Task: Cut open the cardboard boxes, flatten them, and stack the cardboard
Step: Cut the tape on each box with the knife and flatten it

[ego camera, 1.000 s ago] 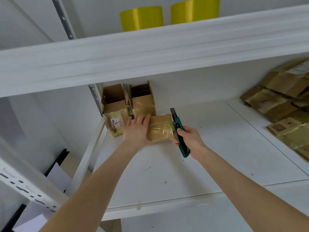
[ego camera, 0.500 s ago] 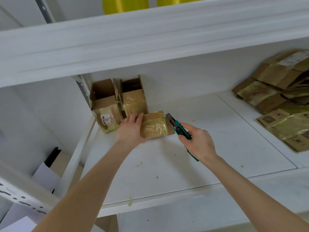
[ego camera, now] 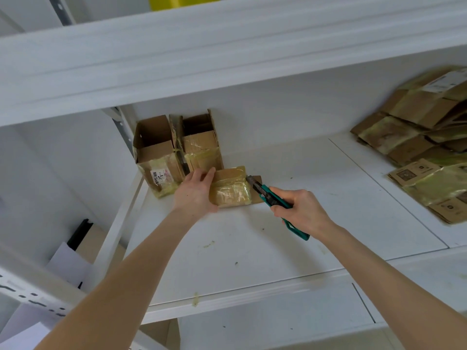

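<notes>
A small cardboard box (ego camera: 231, 186) wrapped in yellowish tape lies on the white shelf (ego camera: 252, 238). My left hand (ego camera: 195, 192) holds its left end, thumb underneath and fingers over the top. My right hand (ego camera: 302, 210) grips a green utility knife (ego camera: 274, 198), whose blade tip touches the box's right end. Two opened cardboard boxes (ego camera: 177, 147) stand behind, at the shelf's back left corner. A stack of flattened cardboard (ego camera: 424, 137) lies at the far right.
The upper shelf board (ego camera: 227, 51) hangs low above the work area, with yellow rolls (ego camera: 177, 0) on top. A white upright (ego camera: 111, 236) borders the shelf on the left. Papers and dark items (ego camera: 75, 248) lie below on the left.
My right hand has tilted the knife from upright to pointing left and brought the blade down to the box's right end. My left hand stays on the box.
</notes>
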A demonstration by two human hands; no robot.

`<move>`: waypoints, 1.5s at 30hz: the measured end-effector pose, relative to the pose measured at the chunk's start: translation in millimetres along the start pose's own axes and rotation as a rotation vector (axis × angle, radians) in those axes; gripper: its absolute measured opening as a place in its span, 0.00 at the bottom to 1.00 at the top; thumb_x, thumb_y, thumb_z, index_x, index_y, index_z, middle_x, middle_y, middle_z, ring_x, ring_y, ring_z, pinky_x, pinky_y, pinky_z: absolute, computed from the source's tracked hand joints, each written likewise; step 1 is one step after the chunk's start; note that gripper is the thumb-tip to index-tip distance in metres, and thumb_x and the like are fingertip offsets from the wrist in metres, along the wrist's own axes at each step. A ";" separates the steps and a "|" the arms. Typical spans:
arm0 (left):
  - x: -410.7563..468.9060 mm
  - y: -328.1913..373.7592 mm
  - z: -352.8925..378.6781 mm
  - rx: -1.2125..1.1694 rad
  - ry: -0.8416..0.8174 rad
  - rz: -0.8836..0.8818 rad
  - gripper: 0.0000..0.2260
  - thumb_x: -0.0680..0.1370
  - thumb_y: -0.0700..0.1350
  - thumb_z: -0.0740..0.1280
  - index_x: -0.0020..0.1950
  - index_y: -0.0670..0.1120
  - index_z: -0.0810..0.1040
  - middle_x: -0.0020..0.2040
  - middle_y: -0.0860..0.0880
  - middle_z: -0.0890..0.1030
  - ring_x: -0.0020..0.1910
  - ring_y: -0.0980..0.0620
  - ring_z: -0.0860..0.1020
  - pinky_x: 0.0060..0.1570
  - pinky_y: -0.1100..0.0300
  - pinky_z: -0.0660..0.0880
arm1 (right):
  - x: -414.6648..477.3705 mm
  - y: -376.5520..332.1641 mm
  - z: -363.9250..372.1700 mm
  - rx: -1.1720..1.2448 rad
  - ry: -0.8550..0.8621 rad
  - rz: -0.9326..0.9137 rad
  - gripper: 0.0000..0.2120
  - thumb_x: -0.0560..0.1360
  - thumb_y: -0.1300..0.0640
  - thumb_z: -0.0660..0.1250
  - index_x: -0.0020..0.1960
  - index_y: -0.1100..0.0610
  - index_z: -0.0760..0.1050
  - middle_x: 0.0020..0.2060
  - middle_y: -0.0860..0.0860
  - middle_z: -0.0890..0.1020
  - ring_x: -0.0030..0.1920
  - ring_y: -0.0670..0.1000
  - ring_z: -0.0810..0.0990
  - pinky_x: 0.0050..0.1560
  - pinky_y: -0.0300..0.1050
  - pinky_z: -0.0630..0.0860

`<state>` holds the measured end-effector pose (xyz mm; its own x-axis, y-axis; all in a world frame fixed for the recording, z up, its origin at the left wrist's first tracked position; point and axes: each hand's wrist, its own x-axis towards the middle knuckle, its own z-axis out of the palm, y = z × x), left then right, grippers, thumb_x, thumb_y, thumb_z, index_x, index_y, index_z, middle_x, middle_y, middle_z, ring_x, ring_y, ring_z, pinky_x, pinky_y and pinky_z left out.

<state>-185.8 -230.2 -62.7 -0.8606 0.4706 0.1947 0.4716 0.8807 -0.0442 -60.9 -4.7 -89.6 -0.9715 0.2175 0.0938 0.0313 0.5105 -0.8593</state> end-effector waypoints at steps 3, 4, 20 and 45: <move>1.4 1.7 0.7 0.008 0.007 0.010 0.44 0.69 0.55 0.74 0.78 0.49 0.54 0.70 0.48 0.65 0.70 0.46 0.64 0.63 0.52 0.72 | -6.2 3.9 -1.3 -0.024 -0.010 0.016 0.23 0.74 0.59 0.69 0.65 0.41 0.75 0.41 0.50 0.84 0.37 0.52 0.82 0.45 0.48 0.80; 2.0 2.3 0.6 0.012 0.008 0.018 0.44 0.69 0.55 0.74 0.78 0.49 0.54 0.70 0.48 0.65 0.70 0.46 0.64 0.63 0.52 0.72 | -8.4 5.2 -1.5 -0.042 -0.014 0.021 0.23 0.74 0.59 0.69 0.65 0.40 0.75 0.42 0.50 0.84 0.38 0.53 0.82 0.46 0.49 0.80; -1.1 47.6 -1.4 0.022 0.219 -0.210 0.49 0.65 0.74 0.65 0.75 0.45 0.57 0.63 0.42 0.68 0.63 0.41 0.68 0.55 0.48 0.73 | -10.0 -19.3 13.2 0.947 0.178 0.328 0.04 0.78 0.63 0.66 0.52 0.63 0.76 0.40 0.55 0.83 0.38 0.53 0.81 0.38 0.44 0.79; 20.2 22.6 -37.6 -0.769 0.160 -0.236 0.28 0.71 0.54 0.74 0.66 0.51 0.66 0.60 0.54 0.75 0.46 0.54 0.77 0.45 0.59 0.70 | 53.7 -56.5 33.6 0.380 0.278 0.070 0.09 0.79 0.58 0.65 0.58 0.56 0.69 0.50 0.50 0.78 0.48 0.49 0.78 0.50 0.44 0.74</move>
<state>-185.3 -202.9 -23.0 -0.9434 0.2126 0.2547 0.3313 0.6453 0.6883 -122.7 -49.8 -52.9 -0.8687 0.4816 0.1158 -0.0442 0.1576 -0.9865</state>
